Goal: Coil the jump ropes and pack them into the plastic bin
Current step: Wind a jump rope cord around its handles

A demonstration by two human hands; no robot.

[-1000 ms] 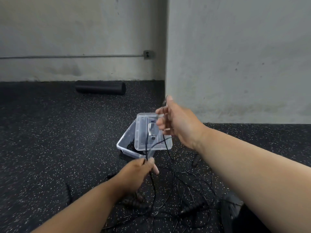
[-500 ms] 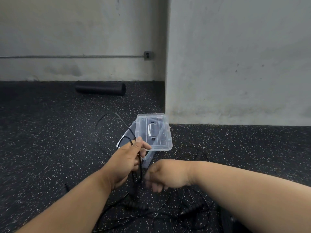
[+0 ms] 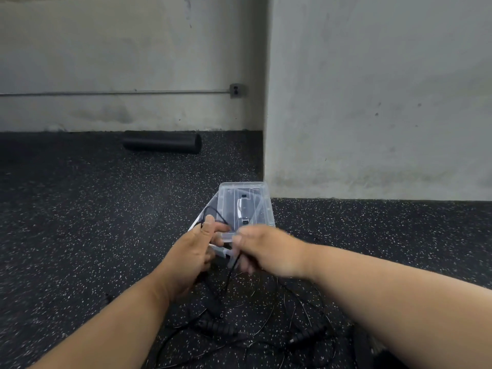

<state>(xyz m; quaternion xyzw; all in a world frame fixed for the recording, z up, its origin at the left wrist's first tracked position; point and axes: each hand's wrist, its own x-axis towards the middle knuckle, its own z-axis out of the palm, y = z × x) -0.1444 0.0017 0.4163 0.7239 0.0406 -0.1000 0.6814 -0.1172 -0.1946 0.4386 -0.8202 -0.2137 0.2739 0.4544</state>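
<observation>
A thin black rope [image 3: 213, 213] is pinched between thumb and curled fingers of the left hand [image 3: 195, 251]; a small loop is seen arching above the thumb. The right hand [image 3: 266, 250], blurred, is curled around the same rope just beside the left. Below both hands the rope hangs down to a tangle [image 3: 239, 323] on the floor [image 3: 80, 222]. Just beyond the fingertips the bin [image 3: 202, 217] sits under its lid [image 3: 246, 206], long axis running away from the hands.
</observation>
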